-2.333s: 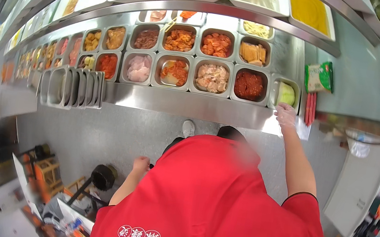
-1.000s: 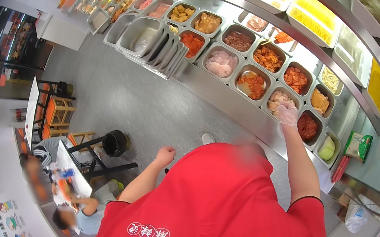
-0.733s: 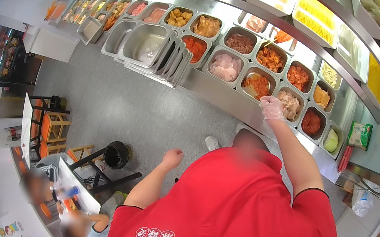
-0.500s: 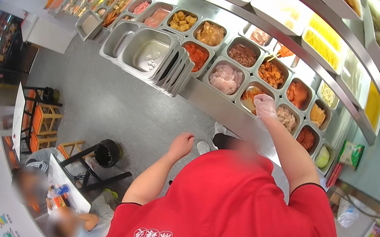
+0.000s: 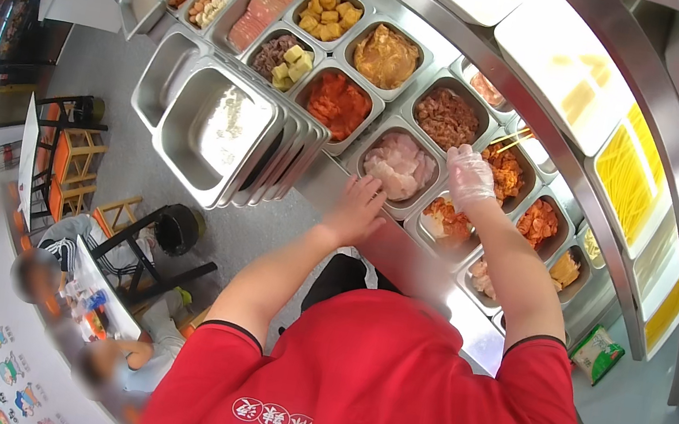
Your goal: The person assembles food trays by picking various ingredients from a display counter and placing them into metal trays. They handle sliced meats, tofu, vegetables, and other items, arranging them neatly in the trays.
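My right hand point(image 5: 469, 176), in a thin clear glove, hovers over the rims beside a pan of dark red sliced meat point(image 5: 446, 120) and a pan of orange-red marinated pieces point(image 5: 503, 173). Its fingers are drawn together; anything between them is hidden. My bare left hand point(image 5: 356, 211) is at the counter's near edge, fingers outstretched and a little apart, holding nothing. Just beyond its fingertips is a metal pan of pale pink meat point(image 5: 401, 167). Below my right wrist sits a pan with red and whitish food point(image 5: 447, 221).
Stacked metal pans point(image 5: 215, 130) jut out over the counter edge at left. A metal shelf rail point(image 5: 543, 125) crosses above the food pans, with white trays over it. A green packet point(image 5: 597, 355) lies at right. Two people sit at a white table point(image 5: 109, 290) lower left.
My left hand has come up and forward to the counter edge, its fingers opening out. My right hand has moved from the red-and-whitish food pan toward the sliced meat. The view has shifted closer.
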### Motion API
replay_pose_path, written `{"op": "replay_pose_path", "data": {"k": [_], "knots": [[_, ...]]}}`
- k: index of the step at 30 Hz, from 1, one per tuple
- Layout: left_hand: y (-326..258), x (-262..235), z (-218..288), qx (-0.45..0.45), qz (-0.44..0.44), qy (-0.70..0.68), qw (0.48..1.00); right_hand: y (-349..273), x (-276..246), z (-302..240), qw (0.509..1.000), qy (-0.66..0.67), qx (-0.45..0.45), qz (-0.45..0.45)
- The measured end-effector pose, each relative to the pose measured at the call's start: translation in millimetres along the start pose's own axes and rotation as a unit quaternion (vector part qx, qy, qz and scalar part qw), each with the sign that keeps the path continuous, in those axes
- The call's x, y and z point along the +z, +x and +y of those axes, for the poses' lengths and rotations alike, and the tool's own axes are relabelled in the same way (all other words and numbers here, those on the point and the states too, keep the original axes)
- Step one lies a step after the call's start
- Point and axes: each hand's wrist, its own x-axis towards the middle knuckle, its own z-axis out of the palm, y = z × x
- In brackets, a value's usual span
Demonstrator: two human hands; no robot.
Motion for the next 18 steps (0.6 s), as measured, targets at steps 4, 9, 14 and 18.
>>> {"op": "replay_pose_path", "data": {"k": [4, 9, 14, 18], "knots": [[3.5, 10.7, -21.9, 0.026, 0.03, 0.014, 0.999, 4.8, 16.6, 6.5, 0.998, -0.025, -0.051, 0.025], [4.2, 12.2, -22.3, 0.007, 0.05, 0.035, 0.998, -1.1, 20.7, 5.5, 0.994, -0.056, -0.08, 0.056], [5.9, 11.6, -21.6, -0.01, 0.059, 0.032, 0.998, 2.4, 6.8, 5.1, 0.992, -0.069, -0.104, 0.016], [6.4, 11.1, -21.1, -0.003, 0.066, 0.034, 0.997, 24.9, -17.0, 11.0, 0.985, -0.067, -0.132, -0.084]]}}
